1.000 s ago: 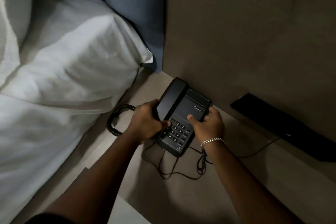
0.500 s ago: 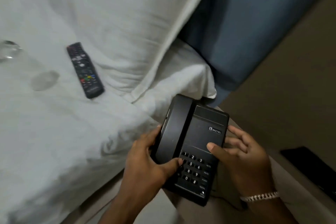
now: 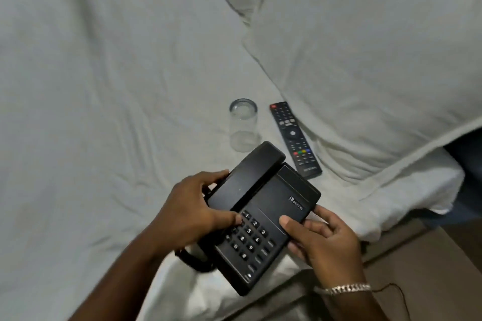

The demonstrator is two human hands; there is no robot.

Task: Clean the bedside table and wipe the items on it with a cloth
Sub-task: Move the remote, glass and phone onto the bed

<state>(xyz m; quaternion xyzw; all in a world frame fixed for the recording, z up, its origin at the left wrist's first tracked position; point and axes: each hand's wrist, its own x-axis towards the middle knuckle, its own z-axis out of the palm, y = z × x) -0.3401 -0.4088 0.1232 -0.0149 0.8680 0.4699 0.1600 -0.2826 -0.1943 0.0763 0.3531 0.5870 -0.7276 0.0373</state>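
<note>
Nearest me, my right wrist carries a bracelet [image 3: 343, 288], and a thin cord [image 3: 399, 297] trails over the brown table [image 3: 430, 268] at the lower right corner. Both hands grasp the phone [image 3: 263, 216]. My right hand [image 3: 326, 240] clasps its right edge, thumb laid on the face beside the keypad, fingers curled beneath. My left hand [image 3: 190, 214] grips the left side, thumb pressed by the first keys and fingers wrapped around the handset [image 3: 247, 177], which sits in its cradle. The phone is tilted and raised over the edge of the bed [image 3: 91, 112], its near end above the seam between sheet and table. A dark coil of cord [image 3: 193, 259] shows under its left side.

Just beyond the phone, a clear glass [image 3: 243, 124] stands on the sheet, and a remote [image 3: 294, 139] lies just beside it, to the right, against the foot of a big white pillow [image 3: 365, 47]. Whether the glass is rim up I cannot tell.

At the far edge of the bed lie three small things, too blurred to name.
</note>
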